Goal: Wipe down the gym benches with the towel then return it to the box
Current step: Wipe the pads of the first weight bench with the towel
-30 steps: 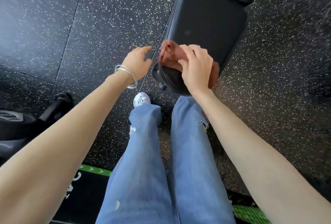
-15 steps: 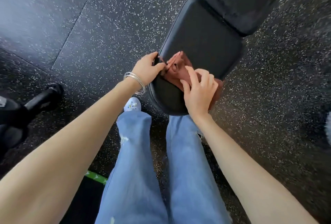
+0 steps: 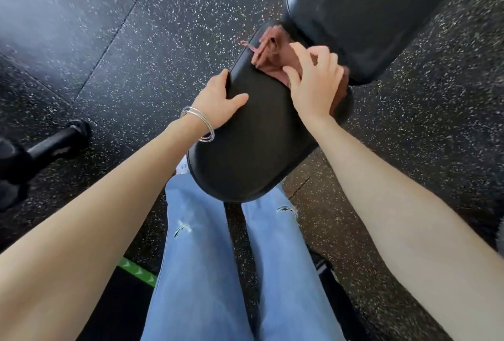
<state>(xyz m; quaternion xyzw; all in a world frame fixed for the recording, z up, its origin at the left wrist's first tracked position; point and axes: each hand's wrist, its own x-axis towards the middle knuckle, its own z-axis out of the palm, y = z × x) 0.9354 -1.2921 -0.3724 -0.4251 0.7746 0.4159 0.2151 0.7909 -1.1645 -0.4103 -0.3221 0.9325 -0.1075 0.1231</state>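
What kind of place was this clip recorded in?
Most likely a gym: speckled rubber floor, a padded bench seat and back pad, and what looks like a dumbbell at left.

Open across the upper left of the frame, over speckled floor (image 3: 114,40). Blocked at centre by the seat pad (image 3: 253,155), its far end taken by the towel (image 3: 270,54) under the right hand (image 3: 313,86), its left edge held by the left hand (image 3: 218,100); at upper right by the back pad (image 3: 381,13). Hemmed at far left by a black bar (image 3: 54,144), at the bottom by legs in jeans (image 3: 196,258).
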